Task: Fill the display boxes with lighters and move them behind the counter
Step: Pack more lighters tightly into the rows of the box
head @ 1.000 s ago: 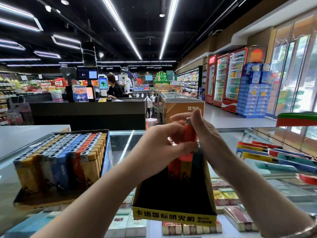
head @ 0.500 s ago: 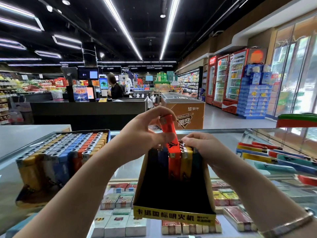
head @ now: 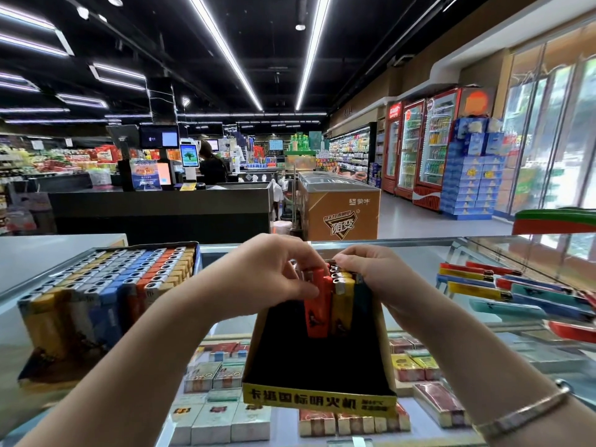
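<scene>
A black display box [head: 317,362] with a yellow front strip stands tilted on the glass counter [head: 225,321], mostly empty. At its back stand an orange lighter [head: 317,311], a yellow lighter [head: 342,309] and a dark one beside them. My left hand [head: 274,279] pinches the top of the orange lighter, which sits down in the box. My right hand [head: 371,272] grips the back right corner of the box, fingers curled over the lighter tops. A full display box of lighters [head: 103,295] sits at the left.
Loose lighters [head: 516,291] in several colours lie on the glass at the right. Cigarette packs [head: 225,417] show under the glass. Beyond the counter stand a black checkout desk [head: 161,211] with a person, a freezer chest [head: 338,204] and drink fridges.
My left hand has brought the orange lighter down from above the box into the row at the back. My right hand has shifted onto the box's back corner.
</scene>
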`<state>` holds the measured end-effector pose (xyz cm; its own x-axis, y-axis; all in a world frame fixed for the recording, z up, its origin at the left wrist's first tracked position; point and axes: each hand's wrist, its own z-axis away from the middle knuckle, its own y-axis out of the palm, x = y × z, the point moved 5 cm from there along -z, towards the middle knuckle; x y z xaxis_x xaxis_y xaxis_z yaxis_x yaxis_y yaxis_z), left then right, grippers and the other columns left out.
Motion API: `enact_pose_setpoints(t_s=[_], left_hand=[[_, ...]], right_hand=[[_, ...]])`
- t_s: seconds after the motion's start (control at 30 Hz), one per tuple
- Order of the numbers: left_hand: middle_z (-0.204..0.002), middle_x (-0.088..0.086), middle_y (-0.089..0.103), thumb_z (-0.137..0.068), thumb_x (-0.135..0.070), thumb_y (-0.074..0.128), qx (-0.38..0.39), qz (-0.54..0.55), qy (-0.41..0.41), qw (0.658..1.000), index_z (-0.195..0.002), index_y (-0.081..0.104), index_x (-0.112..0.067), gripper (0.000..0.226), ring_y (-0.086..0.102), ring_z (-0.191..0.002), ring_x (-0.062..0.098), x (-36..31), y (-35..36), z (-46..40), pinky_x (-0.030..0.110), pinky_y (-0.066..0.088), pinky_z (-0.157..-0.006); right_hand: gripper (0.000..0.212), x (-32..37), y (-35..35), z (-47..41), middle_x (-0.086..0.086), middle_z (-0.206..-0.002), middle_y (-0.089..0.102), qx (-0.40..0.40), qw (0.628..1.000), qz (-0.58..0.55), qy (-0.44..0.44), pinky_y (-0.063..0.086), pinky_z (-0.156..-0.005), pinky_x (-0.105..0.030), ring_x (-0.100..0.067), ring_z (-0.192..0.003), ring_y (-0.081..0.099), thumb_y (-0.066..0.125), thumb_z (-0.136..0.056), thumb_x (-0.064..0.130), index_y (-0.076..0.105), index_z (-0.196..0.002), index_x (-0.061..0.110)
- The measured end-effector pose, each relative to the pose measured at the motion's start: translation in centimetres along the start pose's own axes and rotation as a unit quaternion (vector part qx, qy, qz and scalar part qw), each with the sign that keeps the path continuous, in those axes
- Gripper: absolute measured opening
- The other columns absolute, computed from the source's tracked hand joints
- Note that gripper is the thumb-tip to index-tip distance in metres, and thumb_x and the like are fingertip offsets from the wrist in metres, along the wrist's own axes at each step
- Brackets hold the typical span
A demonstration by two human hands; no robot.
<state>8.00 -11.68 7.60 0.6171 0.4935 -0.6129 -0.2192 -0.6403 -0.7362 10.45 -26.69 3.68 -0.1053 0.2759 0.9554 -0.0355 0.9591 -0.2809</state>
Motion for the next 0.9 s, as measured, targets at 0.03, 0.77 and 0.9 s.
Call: enact_pose_setpoints(t_s=[0.03, 0.77, 0.9], left_hand=[[-0.082, -0.016, 0.066, -0.077, -0.012, 0.073, -0.001, -0.016, 0.001, 1.0, -0.087, 0.068, -0.033, 0.024, 0.064, -0.072, 0.004, 0.0, 0.1, 0.0, 0.015, 0.051, -0.061], [-0.081, -0.023, 0.048, -0.078, -0.052, 0.063, -0.068, -0.374, 0.063, 0.923, -0.102, 0.054, -0.043, 0.027, 0.047, -0.074, 0.002, -1.8, 0.2, 0.0, 0.02, 0.04, -0.057], [-0.088, -0.021, 0.057, -0.079, -0.047, 0.066, -0.064, -0.387, 0.072, 0.917, -0.105, 0.057, -0.042, 0.028, 0.044, -0.075, 0.001, -1.9, 0.2, 0.0, 0.021, 0.041, -0.059]], right_hand=[[0.017, 0.0, 0.0, 0.0, -0.007, -0.081, 0.059, -0.002, 1.0, 0.0, 0.0, 0.039, -0.064, -0.027, -0.016, -0.076, 0.055, 0.051, -0.094, 0.02, 0.062, -0.082, 0.013], [0.02, -0.2, -0.1, -0.5, -0.005, -0.074, 0.06, -0.02, 1.0, 0.015, -0.01, 0.041, -0.065, -0.026, -0.015, -0.072, 0.056, 0.052, -0.093, 0.021, 0.064, -0.077, 0.016], [0.02, -0.3, 0.0, -0.6, -0.003, -0.074, 0.062, -0.018, 1.0, 0.017, -0.009, 0.042, -0.062, -0.024, -0.013, -0.07, 0.058, 0.052, -0.093, 0.021, 0.065, -0.078, 0.016]])
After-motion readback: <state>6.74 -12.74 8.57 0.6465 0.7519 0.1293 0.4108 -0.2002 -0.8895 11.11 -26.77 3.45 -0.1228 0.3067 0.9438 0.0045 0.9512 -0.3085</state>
